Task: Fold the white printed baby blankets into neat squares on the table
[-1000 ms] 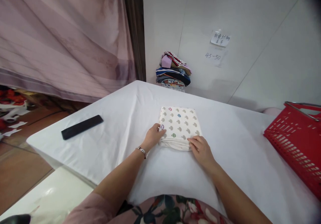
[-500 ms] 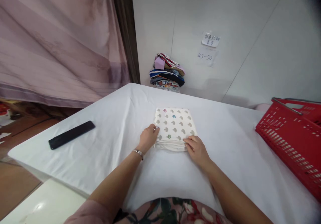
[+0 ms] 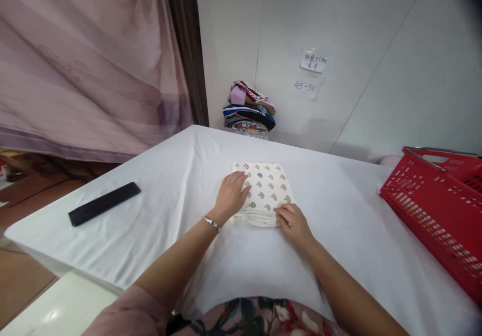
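A folded white cloth [image 3: 265,188] printed with grey mushrooms and a few coloured ones lies flat on the white-covered table [image 3: 339,210]. Its layered fold edge faces me. Over the cloth's left side rests my left hand [image 3: 231,194], fingers stretched out, with a bracelet on the wrist. My right hand [image 3: 295,223] pinches the near right corner of the cloth between thumb and fingers.
A red plastic basket [image 3: 433,210] with metal handles stands at the right. To the left lies a long black flat object [image 3: 104,204]. Beyond the far edge is a stack of folded fabrics [image 3: 250,110] against the wall, which bears paper notes [image 3: 313,63]. A pink curtain [image 3: 94,65] hangs at the left.
My left hand has gone from gripping the cloth's left edge to lying on top of it, fingers extended. My right hand stays at the near right corner. The view has turned slightly right.
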Demonstrator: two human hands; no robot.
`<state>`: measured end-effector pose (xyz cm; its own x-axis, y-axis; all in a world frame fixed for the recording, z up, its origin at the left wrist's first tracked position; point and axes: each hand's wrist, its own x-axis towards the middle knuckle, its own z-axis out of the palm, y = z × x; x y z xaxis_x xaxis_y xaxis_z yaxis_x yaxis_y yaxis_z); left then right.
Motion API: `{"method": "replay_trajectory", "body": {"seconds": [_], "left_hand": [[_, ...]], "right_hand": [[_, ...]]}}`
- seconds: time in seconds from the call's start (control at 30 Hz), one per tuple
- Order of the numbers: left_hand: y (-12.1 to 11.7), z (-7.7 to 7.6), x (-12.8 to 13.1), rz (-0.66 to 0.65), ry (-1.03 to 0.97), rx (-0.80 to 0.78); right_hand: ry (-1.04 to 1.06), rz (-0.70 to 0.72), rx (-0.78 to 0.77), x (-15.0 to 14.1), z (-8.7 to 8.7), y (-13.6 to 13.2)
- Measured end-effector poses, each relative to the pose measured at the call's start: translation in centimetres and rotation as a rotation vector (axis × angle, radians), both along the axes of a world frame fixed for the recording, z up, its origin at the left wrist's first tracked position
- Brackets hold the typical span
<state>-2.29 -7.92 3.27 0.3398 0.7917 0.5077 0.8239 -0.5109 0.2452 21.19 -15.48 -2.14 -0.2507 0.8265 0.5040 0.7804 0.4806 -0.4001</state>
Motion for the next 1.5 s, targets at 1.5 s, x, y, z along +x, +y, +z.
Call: {"method": "replay_trajectory", "body": {"seconds": [1.5], "left_hand": [[-0.6, -4.2, 1.0, -0.074, 0.155, -0.202]], "right_hand": [[-0.483, -0.168, -0.376, -3.0, 2.3, 18.3]]}}
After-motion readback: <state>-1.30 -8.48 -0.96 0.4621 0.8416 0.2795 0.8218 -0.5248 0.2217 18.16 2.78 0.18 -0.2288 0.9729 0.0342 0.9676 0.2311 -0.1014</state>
